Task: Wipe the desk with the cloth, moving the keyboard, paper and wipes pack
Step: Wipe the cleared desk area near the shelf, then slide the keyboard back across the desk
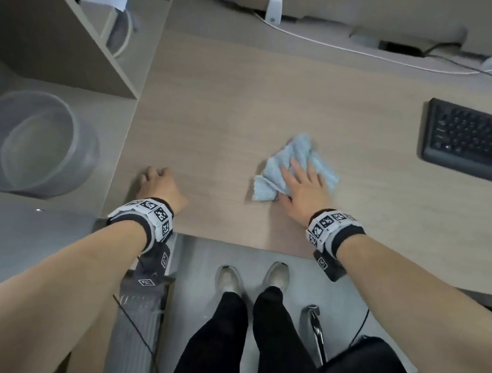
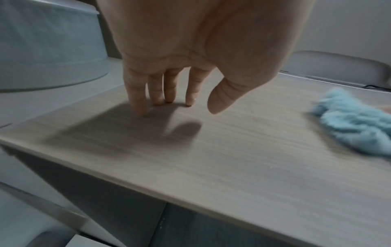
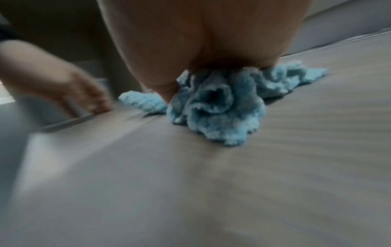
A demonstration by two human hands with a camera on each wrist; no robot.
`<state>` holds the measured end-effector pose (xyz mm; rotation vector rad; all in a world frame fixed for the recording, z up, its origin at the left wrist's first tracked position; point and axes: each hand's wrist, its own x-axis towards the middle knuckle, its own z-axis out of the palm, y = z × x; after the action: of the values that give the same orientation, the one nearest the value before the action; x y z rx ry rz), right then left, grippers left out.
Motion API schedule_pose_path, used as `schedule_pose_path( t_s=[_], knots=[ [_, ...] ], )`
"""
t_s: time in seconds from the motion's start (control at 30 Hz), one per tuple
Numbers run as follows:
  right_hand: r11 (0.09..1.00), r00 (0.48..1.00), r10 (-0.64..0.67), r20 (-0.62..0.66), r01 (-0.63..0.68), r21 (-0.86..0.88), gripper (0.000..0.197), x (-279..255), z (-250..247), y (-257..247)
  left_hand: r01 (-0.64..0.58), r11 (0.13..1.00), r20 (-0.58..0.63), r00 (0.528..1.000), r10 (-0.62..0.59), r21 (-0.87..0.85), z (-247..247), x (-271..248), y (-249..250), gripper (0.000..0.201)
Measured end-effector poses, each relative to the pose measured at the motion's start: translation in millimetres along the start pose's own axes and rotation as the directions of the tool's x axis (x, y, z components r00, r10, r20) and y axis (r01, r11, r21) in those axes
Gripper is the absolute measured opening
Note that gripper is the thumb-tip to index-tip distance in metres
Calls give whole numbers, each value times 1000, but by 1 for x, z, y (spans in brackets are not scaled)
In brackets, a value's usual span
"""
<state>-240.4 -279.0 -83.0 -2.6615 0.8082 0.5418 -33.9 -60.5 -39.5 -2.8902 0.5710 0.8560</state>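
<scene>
cloth [image 1: 300,158] sits bunched mid-table under my right hand [image 1: 303,185], fingers flat, pressing it. my left hand [image 1: 160,183] rests empty, fingertips on the table [image 1: 232,96]. keyboard [image 1: 475,141] lies off right; i judge wiping underway. paper, wipes pack unseen.

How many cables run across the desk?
2: a white cable along the back edge of the desk, and a black cable at the back right, above the keyboard. More may be hidden off-frame.
</scene>
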Motion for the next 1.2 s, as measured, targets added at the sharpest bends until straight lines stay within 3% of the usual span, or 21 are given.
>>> schedule_pose_path(
  t_s=[0.07,0.17,0.37,0.5,0.6,0.7,0.93,1.07,1.2],
  knots=[
    [962,962,266,-67,-261,74,68,-5,-10,52,-30,999,-22,999,30,15,0,4,6,49],
    [891,888,453,-77,-450,57,64,-20,-25,103,-99,994,-41,994,101,36,1,4,26,47],
    [865,874,485,34,-485,126,68,-42,-51,157,-277,961,15,961,276,23,-8,-4,128,46],
    [843,867,497,-46,-469,263,73,-52,-83,200,-399,917,28,916,399,-12,-12,-13,228,47],
    [802,835,541,-106,-473,365,67,-60,-105,255,-448,891,52,891,452,-66,-12,-28,309,48],
    [703,773,626,-98,-506,500,67,-65,-118,335,-478,871,66,871,487,-115,-5,-36,397,49],
    [487,568,818,-97,-592,643,73,-84,-124,506,-350,907,85,922,378,-236,18,-37,550,55],
    [409,452,887,-94,-674,615,73,-90,-119,566,-207,931,120,960,252,-299,26,-24,585,52],
    [326,411,911,-16,-698,638,73,-85,-114,600,-137,908,172,960,219,-396,36,-7,603,47]
  ],
)
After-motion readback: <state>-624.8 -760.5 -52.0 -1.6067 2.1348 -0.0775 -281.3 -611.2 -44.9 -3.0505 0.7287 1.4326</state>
